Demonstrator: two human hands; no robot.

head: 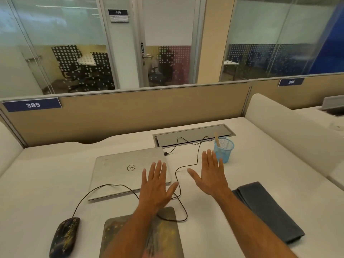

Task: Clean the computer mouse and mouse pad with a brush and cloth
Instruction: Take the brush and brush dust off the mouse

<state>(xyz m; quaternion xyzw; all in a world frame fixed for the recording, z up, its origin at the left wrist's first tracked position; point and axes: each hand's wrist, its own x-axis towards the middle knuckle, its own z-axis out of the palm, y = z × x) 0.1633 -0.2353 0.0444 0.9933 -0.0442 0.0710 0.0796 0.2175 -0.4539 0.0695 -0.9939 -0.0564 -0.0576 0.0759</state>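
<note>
Mouse pad (163, 231) under forearms, mouse (64, 236) left of fingers (158, 170)

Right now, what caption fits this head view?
Both open hands hover above a dirty mouse, mouse pad and folded cloth.

grey cloth (268, 211), blue mesh cup (224, 148), yellow-speckled black mouse (65, 236)

On the surface (46, 164) in front of you, the mouse pad (167, 233) lies nearest, with the mouse (64, 237) to its left and the folded cloth (268, 211) to its right. Behind the pad you find the closed laptop (121, 170). The mesh cup (226, 148) stands far right, a brush handle (216, 139) in it.
</note>
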